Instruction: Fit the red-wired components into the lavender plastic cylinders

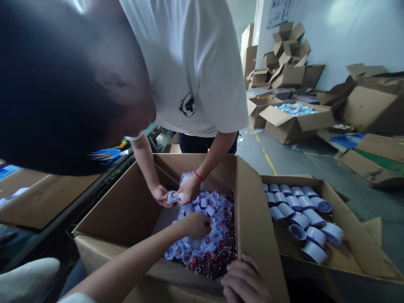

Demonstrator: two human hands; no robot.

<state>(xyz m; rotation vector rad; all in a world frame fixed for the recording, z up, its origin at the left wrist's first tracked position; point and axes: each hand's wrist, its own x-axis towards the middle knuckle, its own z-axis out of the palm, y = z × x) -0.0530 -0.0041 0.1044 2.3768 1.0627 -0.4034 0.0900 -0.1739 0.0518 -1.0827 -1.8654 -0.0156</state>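
Behind the co-worker in the white T-shirt [192,63], empty cardboard boxes [285,54] pile against the wall [347,29]; a yellow floor line [268,158] runs nearby.

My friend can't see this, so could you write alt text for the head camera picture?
The wearer's left hand reaches into a cardboard box of small blue-white plastic parts, while the right hand rests on its near edge. Opposite, a co-worker in a white T-shirt handles parts with both hands; a second box holds stacked rolls.

hands: 4 [196,225] | open cartons nearby: 2 [126,202] | wrapped rolls, right carton: about 17 [311,216]
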